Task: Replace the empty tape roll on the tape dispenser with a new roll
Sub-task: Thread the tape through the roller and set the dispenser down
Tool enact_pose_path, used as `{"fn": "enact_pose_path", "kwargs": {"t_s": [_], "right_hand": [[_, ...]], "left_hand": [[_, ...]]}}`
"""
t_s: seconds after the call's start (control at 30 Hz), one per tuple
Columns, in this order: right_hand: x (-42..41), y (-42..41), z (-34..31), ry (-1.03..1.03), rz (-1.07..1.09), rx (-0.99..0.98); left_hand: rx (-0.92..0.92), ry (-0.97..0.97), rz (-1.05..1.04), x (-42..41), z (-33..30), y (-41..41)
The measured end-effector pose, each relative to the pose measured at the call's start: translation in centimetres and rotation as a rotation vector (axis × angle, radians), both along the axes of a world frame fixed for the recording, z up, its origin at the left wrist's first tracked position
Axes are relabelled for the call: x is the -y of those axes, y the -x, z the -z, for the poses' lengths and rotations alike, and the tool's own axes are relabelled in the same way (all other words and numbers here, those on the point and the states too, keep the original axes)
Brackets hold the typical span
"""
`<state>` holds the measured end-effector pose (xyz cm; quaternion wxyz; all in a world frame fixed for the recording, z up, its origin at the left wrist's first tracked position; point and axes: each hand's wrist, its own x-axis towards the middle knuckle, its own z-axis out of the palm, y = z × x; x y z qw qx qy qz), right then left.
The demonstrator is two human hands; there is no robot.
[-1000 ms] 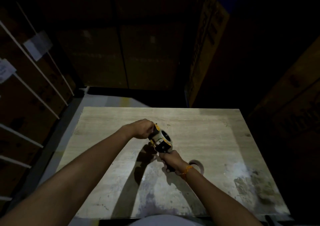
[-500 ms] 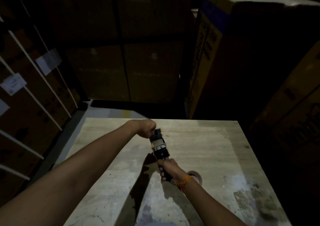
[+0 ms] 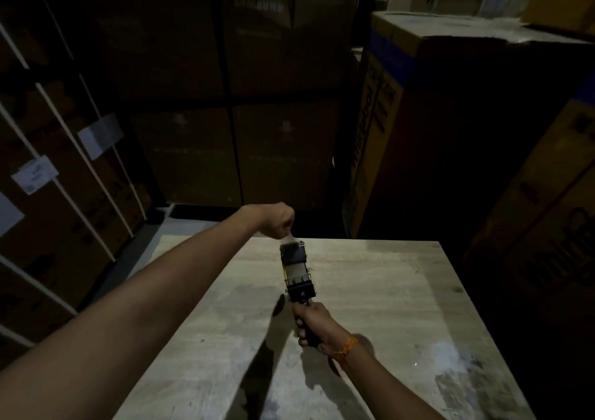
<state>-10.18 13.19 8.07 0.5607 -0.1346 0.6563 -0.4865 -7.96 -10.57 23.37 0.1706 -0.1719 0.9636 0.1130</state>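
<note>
1. Tape dispenser [image 3: 295, 270] was held up over the tabletop [image 3: 386, 307]; the right hand [image 3: 314, 324] was wrapped tight round its handle; the left hand [image 3: 278, 221] was pinched shut on a clear strip of tape [image 3: 288, 236] at the far end.
2. To do this step well, I think the strip should be pulled straight and flat, so it does not twist or stick to itself; the handle should be kept steady.
3. I counted one dispenser, one tape strip, two hands; many big cardboard boxes [image 3: 283, 149] stood behind.

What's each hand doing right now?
Left hand: closed, pinching the tape end.
Right hand: closed around the tape dispenser handle.
</note>
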Motion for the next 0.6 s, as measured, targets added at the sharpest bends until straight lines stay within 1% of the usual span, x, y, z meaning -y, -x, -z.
{"fn": "enact_pose_path", "kwargs": {"t_s": [0.1,0.3,0.5,0.6], "right_hand": [[0.0,-0.2,-0.2,0.041,-0.015,-0.014],[-0.1,-0.1,-0.7,0.145,-0.054,-0.019],[-0.4,0.1,-0.9,0.173,-0.072,-0.095],[-0.4,0.0,-1.4,0.214,-0.062,-0.109]], "left_hand": [[0.006,0.029,0.005,0.4,-1.2,0.2],[0.003,0.011,0.026,0.4,-2.3,1.0],[-0.033,0.029,0.065,0.7,-3.8,1.4],[-0.022,0.009,0.061,0.8,-4.1,1.5]]}}
